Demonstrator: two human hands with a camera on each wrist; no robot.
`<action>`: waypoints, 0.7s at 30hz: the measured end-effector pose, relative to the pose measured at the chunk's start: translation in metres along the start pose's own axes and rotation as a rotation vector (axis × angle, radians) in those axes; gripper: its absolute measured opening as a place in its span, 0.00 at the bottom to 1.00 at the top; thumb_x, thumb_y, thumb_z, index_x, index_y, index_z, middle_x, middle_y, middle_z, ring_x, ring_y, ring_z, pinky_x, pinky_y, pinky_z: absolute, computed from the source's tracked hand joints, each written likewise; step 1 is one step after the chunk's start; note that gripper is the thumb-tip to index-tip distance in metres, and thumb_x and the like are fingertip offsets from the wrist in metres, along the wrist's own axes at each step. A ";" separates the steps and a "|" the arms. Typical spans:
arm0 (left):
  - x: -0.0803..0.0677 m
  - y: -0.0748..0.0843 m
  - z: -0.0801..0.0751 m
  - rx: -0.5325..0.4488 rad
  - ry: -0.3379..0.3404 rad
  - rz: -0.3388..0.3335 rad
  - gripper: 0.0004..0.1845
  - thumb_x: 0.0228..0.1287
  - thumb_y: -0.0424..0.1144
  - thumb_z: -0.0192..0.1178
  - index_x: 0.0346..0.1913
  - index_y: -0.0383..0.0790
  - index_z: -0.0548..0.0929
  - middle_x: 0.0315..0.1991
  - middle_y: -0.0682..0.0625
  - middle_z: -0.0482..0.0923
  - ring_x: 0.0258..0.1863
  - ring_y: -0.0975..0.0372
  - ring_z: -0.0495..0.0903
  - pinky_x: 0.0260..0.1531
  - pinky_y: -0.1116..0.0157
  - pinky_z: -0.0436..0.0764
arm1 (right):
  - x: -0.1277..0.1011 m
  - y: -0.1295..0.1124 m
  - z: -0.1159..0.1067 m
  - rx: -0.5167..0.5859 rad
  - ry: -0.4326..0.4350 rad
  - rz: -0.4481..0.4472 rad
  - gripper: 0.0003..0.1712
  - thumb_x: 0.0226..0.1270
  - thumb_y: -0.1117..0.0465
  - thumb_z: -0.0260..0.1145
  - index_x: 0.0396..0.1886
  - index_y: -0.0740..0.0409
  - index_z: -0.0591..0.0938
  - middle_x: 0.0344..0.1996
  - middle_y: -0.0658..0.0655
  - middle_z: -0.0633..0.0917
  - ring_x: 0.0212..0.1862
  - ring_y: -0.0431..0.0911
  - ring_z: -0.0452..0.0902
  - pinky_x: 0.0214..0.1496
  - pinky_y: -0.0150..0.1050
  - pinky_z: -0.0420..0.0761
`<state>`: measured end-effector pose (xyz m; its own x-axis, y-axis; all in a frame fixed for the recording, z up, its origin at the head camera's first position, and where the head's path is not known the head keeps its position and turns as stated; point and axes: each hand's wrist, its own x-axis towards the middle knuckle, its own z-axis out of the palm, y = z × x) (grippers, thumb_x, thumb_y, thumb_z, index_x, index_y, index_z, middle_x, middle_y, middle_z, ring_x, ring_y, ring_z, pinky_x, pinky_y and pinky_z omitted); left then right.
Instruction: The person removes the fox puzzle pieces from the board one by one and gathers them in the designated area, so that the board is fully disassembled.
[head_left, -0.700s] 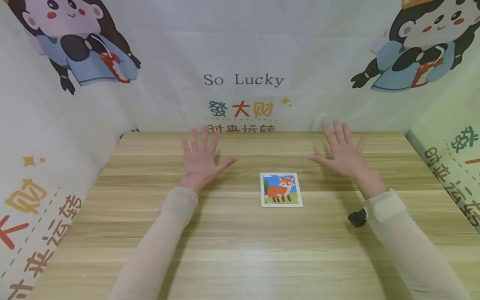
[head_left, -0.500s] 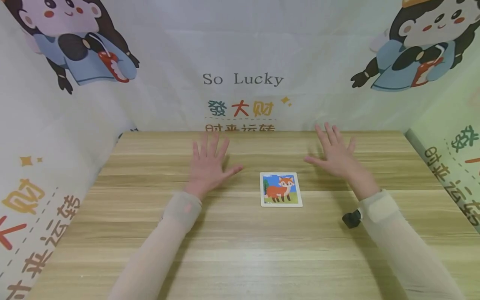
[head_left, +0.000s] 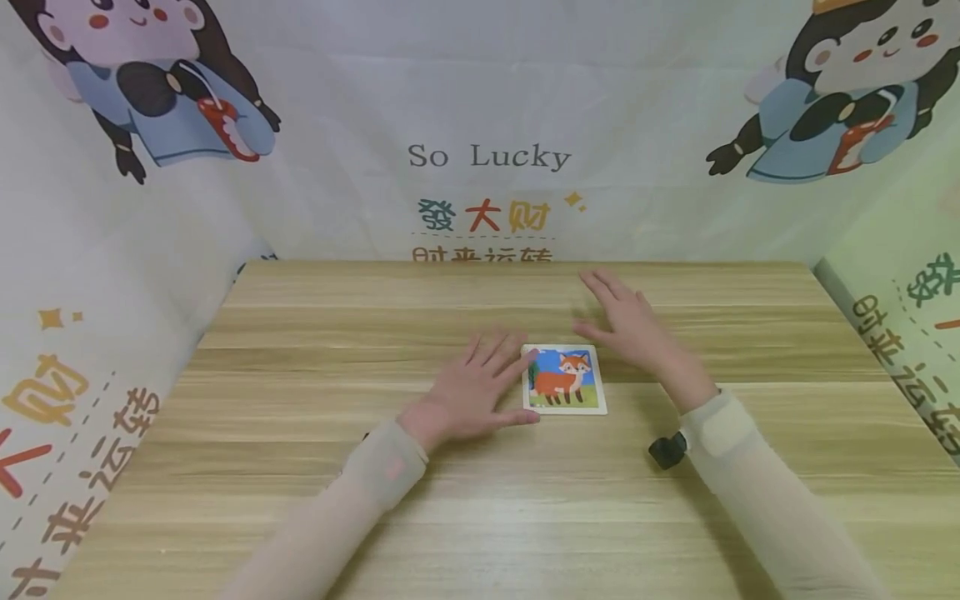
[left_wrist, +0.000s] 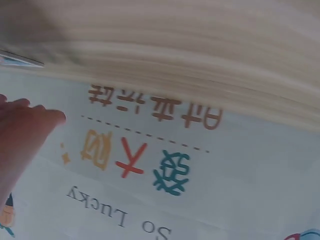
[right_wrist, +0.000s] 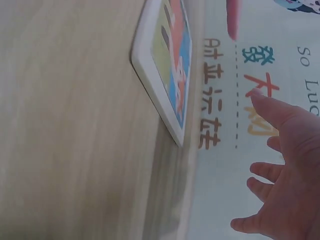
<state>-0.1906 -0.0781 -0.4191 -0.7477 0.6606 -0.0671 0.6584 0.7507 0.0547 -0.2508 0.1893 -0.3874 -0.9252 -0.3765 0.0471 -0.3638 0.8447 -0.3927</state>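
Note:
A square fox picture board [head_left: 564, 382] with a white border lies flat on the wooden table. In the right wrist view the picture board [right_wrist: 175, 65] shows a thick white edge. My left hand [head_left: 476, 387] is at its left side, fingers spread, one fingertip overlapping the upper left corner; contact is unclear. Beyond the upper right corner hovers my right hand [head_left: 633, 333], fingers extended and holding nothing. The left wrist view catches part of the left hand [left_wrist: 22, 135] and only a sliver of the board [left_wrist: 20, 61].
Bare wood-grain table [head_left: 480, 517] surrounds the board. A printed white cloth [head_left: 480, 83] with cartoon figures and lettering hangs behind the table and along both sides. A small black device [head_left: 667, 451] is strapped at the right wrist.
Both hands have come inward toward the board. The left hand moved right and nearer, reaching the board's left edge; the right hand shifted left. The board has stayed in place.

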 end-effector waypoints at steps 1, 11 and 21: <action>-0.001 0.004 0.001 -0.008 -0.017 0.028 0.47 0.68 0.74 0.39 0.81 0.51 0.45 0.83 0.48 0.38 0.82 0.49 0.39 0.79 0.46 0.44 | 0.000 -0.002 0.003 0.004 -0.002 -0.009 0.48 0.72 0.46 0.63 0.81 0.56 0.50 0.79 0.67 0.51 0.79 0.66 0.47 0.76 0.71 0.45; 0.000 0.033 0.010 -0.034 -0.092 0.145 0.49 0.67 0.74 0.41 0.81 0.52 0.41 0.83 0.51 0.39 0.82 0.56 0.40 0.80 0.53 0.46 | 0.001 -0.016 0.024 0.038 -0.038 -0.125 0.36 0.72 0.50 0.64 0.75 0.53 0.67 0.75 0.68 0.61 0.75 0.66 0.57 0.75 0.68 0.56; 0.011 0.053 0.015 0.048 -0.106 0.176 0.53 0.66 0.76 0.42 0.81 0.43 0.44 0.82 0.47 0.37 0.82 0.56 0.37 0.80 0.61 0.45 | 0.000 -0.021 0.037 0.047 -0.077 -0.231 0.23 0.70 0.56 0.66 0.62 0.56 0.81 0.71 0.69 0.69 0.72 0.65 0.62 0.73 0.64 0.62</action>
<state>-0.1630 -0.0308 -0.4316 -0.6095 0.7753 -0.1656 0.7830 0.6214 0.0273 -0.2395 0.1578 -0.4128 -0.8065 -0.5868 0.0715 -0.5575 0.7148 -0.4222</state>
